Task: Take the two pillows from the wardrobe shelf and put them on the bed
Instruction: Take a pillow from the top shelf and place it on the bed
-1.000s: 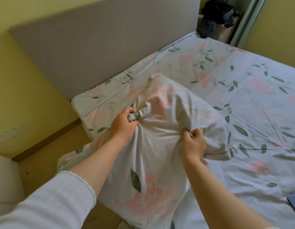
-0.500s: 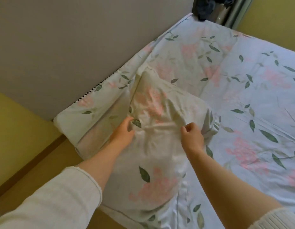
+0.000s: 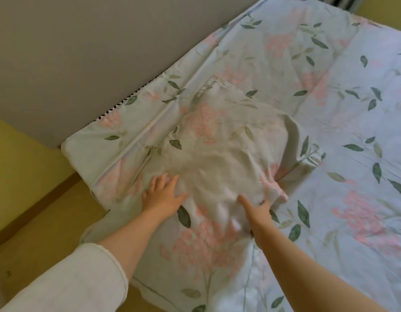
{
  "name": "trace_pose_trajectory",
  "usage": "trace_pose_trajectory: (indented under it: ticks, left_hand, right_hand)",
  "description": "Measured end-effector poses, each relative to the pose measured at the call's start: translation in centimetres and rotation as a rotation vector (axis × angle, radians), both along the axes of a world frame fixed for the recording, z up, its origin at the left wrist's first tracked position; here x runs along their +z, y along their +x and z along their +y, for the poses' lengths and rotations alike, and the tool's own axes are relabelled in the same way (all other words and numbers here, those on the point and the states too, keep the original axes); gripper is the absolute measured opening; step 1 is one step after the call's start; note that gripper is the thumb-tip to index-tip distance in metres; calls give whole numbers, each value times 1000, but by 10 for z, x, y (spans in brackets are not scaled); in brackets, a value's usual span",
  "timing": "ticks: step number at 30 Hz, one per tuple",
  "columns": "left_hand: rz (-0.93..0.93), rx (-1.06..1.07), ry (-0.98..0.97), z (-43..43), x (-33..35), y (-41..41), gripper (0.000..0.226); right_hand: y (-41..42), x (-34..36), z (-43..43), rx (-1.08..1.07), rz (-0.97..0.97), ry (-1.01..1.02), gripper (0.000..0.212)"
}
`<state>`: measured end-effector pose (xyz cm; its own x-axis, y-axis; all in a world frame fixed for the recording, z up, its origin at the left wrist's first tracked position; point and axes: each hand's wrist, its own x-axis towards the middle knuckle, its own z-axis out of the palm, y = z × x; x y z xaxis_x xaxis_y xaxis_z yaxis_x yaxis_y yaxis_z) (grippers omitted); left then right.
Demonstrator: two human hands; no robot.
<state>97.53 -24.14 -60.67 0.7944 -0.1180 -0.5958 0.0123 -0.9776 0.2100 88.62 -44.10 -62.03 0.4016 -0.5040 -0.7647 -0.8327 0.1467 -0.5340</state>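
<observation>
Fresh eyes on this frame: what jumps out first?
The floral pillow lies on the matching bed sheet near the bed's head-end corner, almost camouflaged by the same pink-flower, green-leaf print. The left hand rests flat on its left side with fingers spread; the right hand touches its near right edge, too blurred to read its grip. The plain grey headboard fills the upper left.

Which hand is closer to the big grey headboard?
Left. The left hand lies flat on the pillow on the side toward the headboard; the right hand rests on the pillow's other side, farther out over the bed.
</observation>
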Motion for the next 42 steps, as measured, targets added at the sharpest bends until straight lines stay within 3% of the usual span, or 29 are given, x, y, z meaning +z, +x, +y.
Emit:
trace_pose_trajectory:
  ticks: [6,9,11,16,20,22,25,31,38,42]
  left_hand:
    - [-375,286,-131,7,-25,37,33]
    - [-376,475,-195,10,-33,63,30]
    - [-320,566,-250,15,-44,80,35]
    - [-104,575,-399,26,-65,105,86]
    - [84,681,-467,28,-69,117,100]
    - [248,709,-518,27,-61,122,102]
    - [473,688,-550,20,-49,125,92]
    - [105,539,-732,8,-28,123,39]
    - [-42,516,-898,-1,60,182,3]
    - [-238,553,-861,-12,91,231,10]
  right_hand:
    - [18,-42,-17,-263,-61,71,103]
    - [28,-58,-15,-328,-85,22,102]
    - [30,-66,-13,-351,-113,0,102]
    - [29,-70,-15,-375,-105,-64,101]
    - [36,-63,-21,-112,56,-409,94]
    - [40,-62,-22,-145,-12,-360,93]
    - [45,-62,-21,-341,-239,-107,91]
    - [68,-32,-11,-314,-452,-45,67]
    - [136,37,-12,-313,-702,-67,61]
    - [191,60,-9,-258,-778,-116,55]
